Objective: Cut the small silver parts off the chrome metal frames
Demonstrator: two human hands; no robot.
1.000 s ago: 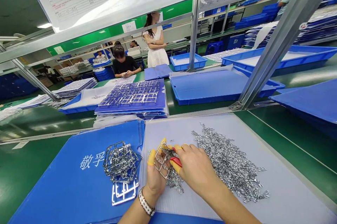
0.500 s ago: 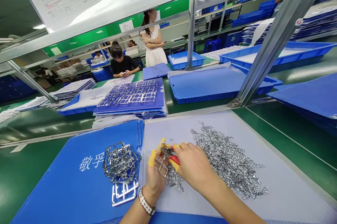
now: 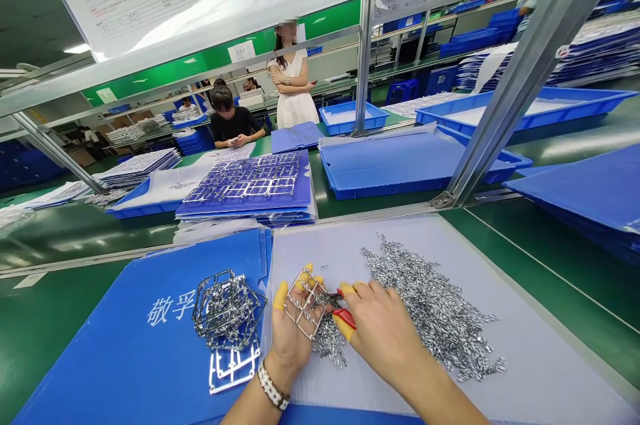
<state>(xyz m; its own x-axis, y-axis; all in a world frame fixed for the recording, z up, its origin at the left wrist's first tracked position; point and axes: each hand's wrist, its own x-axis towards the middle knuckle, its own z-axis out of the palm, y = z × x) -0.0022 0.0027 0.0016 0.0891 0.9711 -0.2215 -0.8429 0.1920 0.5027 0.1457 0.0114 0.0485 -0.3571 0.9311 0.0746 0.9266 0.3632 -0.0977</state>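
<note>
My left hand (image 3: pixel 289 342), with yellow finger covers and a patterned bracelet on its wrist, holds a small chrome sprue frame (image 3: pixel 304 310) across the palm and fingers. Small parts are attached inside the frame. In my right hand (image 3: pixel 383 332) is a pair of nippers (image 3: pixel 345 318) with red handles; their jaws point left at the frame's right side. Beneath the hands lies a small heap of loose shiny parts (image 3: pixel 331 344), partly hidden. To the right spreads a larger heap of the same parts (image 3: pixel 430 308).
A tangled pile of sprue frames (image 3: pixel 227 310) lies on the blue sheet (image 3: pixel 125 352) at left. Beyond stand a stack topped with full sprues (image 3: pixel 245 178) and blue trays (image 3: pixel 390 162). A metal post (image 3: pixel 520 78) rises at right. Two people are across the bench.
The nippers and my right hand have moved slightly right and down, away from the frame's upper part. My left hand has turned the frame flatter toward the camera, with its thumb farther out.
</note>
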